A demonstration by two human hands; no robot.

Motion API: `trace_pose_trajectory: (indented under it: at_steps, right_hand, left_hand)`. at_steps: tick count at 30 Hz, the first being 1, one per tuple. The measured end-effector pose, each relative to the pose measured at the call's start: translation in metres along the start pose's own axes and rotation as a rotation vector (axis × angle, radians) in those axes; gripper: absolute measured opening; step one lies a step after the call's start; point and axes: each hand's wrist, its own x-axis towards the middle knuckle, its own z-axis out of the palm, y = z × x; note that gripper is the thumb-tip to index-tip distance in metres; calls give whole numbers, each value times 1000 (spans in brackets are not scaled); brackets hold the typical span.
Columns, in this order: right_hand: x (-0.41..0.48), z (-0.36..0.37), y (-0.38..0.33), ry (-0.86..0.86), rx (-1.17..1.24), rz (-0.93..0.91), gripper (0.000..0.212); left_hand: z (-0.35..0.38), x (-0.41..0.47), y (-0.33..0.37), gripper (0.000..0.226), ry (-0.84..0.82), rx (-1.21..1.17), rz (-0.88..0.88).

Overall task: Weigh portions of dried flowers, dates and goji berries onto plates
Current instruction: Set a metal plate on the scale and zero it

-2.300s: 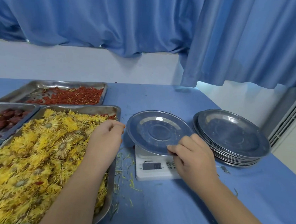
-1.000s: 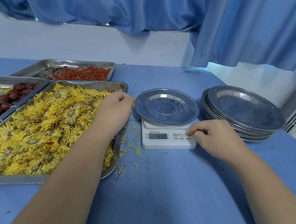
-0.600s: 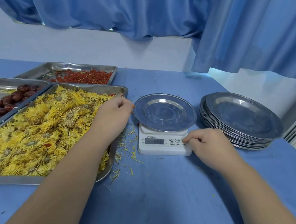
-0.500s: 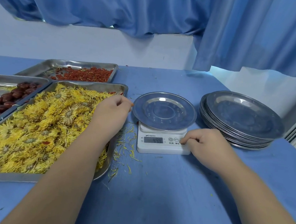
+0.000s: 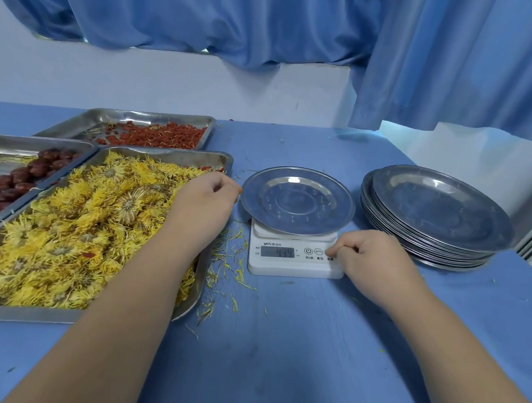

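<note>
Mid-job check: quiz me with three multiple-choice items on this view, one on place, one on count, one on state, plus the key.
1. Relative to the scale, the stack of plates sits: A) left; B) right; C) behind.
2. Metal trays in view: A) two; B) three; C) five.
3. The plate on the scale is: A) empty; B) heaped full; C) upside down.
Key: 1 B, the stack lies past the scale's right edge; 2 B, flowers, dates and goji berries each have one; 3 A, only bare metal shows.
</note>
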Motion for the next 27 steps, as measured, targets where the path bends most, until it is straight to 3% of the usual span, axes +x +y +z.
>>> trace_pose_trajectory:
  at_steps: [4,7,13,22,25,27]
  right_hand:
    - [-4,0,-3,3,-110,-40,24]
    - [-7,1,-7,103,-196,-129,23]
    - [-7,-2,-30,396,44,-340,25]
    - [-5,19,-27,410,129,-425,26]
    - [-5,12,-16,334,154,-430,27]
    - [-4,9,-13,316,172,-429,28]
  left_hand:
    - [0,-2,2,22,-14,-5,15]
    - [2,-1,1,21,-25,-20,15]
    - [1,-2,-1,20,-41,-67,28]
    - [5,-9,8,29,-2,-90,138]
    - [-11,-3,11,15,111,0,202]
    - [-32,4,9,11,224,-41,145]
